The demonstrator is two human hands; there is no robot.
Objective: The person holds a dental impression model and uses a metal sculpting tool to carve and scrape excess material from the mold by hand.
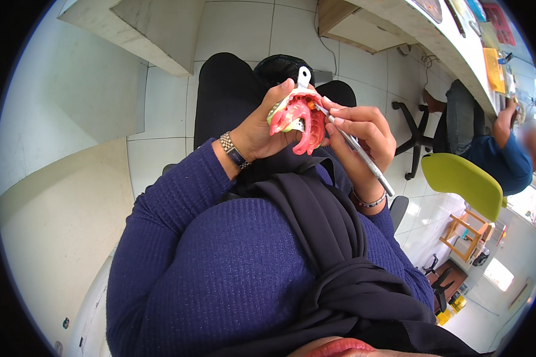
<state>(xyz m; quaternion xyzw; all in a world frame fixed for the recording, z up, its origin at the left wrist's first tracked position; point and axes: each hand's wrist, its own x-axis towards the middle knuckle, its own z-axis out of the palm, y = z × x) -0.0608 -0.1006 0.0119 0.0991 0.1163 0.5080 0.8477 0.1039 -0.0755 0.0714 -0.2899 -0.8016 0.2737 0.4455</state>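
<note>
My left hand [256, 130] is closed around a dental impression [290, 113] above my lap. The impression is pink-red with a pale yellow-green edge. It sits in a metal tray whose handle [304, 76], with a hole in it, points away from me. Between the thumb and fingers of my right hand [370, 134] is a slim silver hand tool [368, 159], held like a pen. Its tip meets the impression's far right part, beside a small orange spot [312, 105]. The exact shape of the tip is too small to make out.
A long workbench [393, 33] with various items runs along the upper right. A co-worker in a blue top [497, 160] sits there by a green chair back [464, 181]. Pale panels [65, 101] stand at my left. Below my hands are my dark-clothed legs [223, 89].
</note>
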